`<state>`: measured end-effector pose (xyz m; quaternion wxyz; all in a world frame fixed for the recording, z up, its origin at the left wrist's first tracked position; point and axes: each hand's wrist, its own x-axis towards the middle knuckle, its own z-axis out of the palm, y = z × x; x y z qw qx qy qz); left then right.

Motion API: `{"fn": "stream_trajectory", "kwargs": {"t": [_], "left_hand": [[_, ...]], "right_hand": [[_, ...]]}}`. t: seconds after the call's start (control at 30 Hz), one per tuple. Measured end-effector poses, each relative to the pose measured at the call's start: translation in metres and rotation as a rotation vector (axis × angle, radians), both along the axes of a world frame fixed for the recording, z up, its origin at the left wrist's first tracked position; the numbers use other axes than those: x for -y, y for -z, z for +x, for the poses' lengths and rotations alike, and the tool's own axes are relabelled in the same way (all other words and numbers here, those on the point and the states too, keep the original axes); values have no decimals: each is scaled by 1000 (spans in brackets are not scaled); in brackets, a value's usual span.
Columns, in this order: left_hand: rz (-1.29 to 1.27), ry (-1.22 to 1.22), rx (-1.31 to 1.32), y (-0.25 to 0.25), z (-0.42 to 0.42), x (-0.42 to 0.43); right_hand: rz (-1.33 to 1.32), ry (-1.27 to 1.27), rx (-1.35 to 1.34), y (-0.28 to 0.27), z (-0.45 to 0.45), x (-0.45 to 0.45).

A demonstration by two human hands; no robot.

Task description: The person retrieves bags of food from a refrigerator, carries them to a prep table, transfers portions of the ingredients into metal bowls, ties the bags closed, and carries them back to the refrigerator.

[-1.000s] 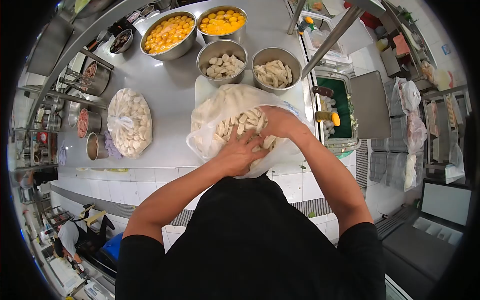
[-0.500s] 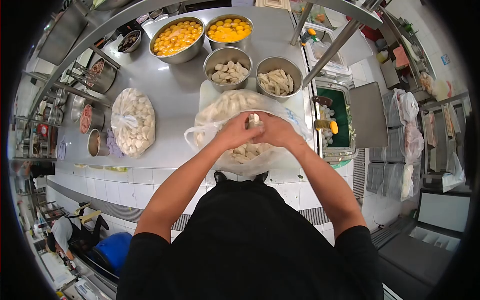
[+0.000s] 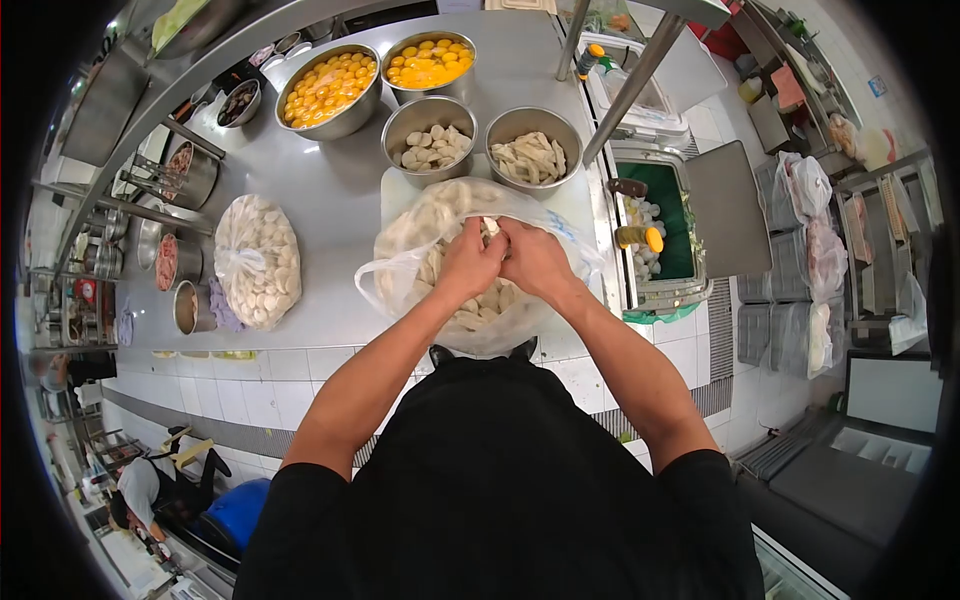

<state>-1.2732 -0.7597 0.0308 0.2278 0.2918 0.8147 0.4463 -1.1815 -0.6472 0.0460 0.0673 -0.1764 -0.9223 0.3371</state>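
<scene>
Open bag (image 3: 450,198) on surface (image 3: 340,215), pale pieces (image 3: 480,302) inside. Left hand (image 3: 470,262), right hand (image 3: 537,262) over bag's mouth, grips holding pale piece (image 3: 490,227). Beyond bag: left bowl (image 3: 430,113) with discs (image 3: 438,150), right bowl (image 3: 532,124) with strips (image 3: 530,158); farther, yolk-filled bowls (image 3: 355,118).

No lettering legible: only faint blue print (image 3: 560,225) on the open plastic bag (image 3: 445,203), too blurred to read, and a small blue patch (image 3: 877,86) on pale tiles (image 3: 893,108), far right, too tiny.
</scene>
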Motion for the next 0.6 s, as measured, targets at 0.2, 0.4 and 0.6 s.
{"fn": "stream_trajectory", "kwargs": {"t": [0.2, 0.4, 0.6], "left_hand": [[38, -95, 7, 4, 6, -2], [51, -139, 40, 3, 13, -4], [53, -207, 57, 6, 19, -7]], "right_hand": [[78, 50, -28, 4, -3, 5], [70, -28, -104, 9, 4, -4], [46, -30, -170, 16, 11, -6]]}}
